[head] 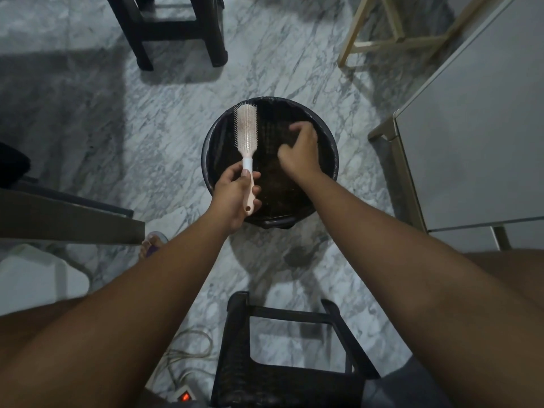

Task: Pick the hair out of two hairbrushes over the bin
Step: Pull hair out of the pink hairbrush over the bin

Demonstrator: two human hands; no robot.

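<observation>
A pale pink hairbrush (246, 129) with white bristles stands upright over the left side of the round black bin (212, 148). My left hand (235, 195) grips its handle near the bin's front rim. My right hand (300, 151) hovers over the middle of the bin, right of the brush head, with its fingers curled downward. Whether hair is pinched in those fingers is too dark to tell. Only one hairbrush is in view.
The bin stands on a marble floor (162, 136). A black stool (294, 354) sits just in front of me, another black stool (176, 30) beyond the bin. A white cabinet (477, 128) stands at the right, a dark table edge (70, 216) at the left, a power strip (182, 394) below.
</observation>
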